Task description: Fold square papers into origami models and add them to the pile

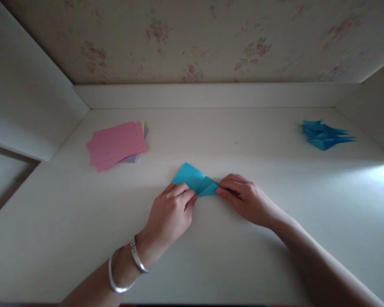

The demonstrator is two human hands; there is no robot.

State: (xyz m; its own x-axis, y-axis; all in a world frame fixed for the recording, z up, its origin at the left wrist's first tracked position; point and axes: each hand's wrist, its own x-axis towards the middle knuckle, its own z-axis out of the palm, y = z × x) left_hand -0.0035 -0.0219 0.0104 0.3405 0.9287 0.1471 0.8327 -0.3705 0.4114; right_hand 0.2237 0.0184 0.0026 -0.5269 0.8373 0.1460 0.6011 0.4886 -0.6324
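Observation:
A partly folded sheet of blue origami paper (192,178) lies on the white tabletop between my two hands. My left hand (176,207) is closed on its lower left edge, fingers bent and pressed down by the fold. At the sheet's right corner, my right hand (240,196) pinches the tip between thumb and fingers. A raised triangular flap shows near the right end of the paper. The parts of the sheet under my left fingers are hidden.
A stack of pink paper sheets (117,145), with purple and yellow edges showing beneath, lies at the back left. Several folded blue paper pieces (326,135) sit at the back right. White panels (205,96) border the tabletop at the back and sides.

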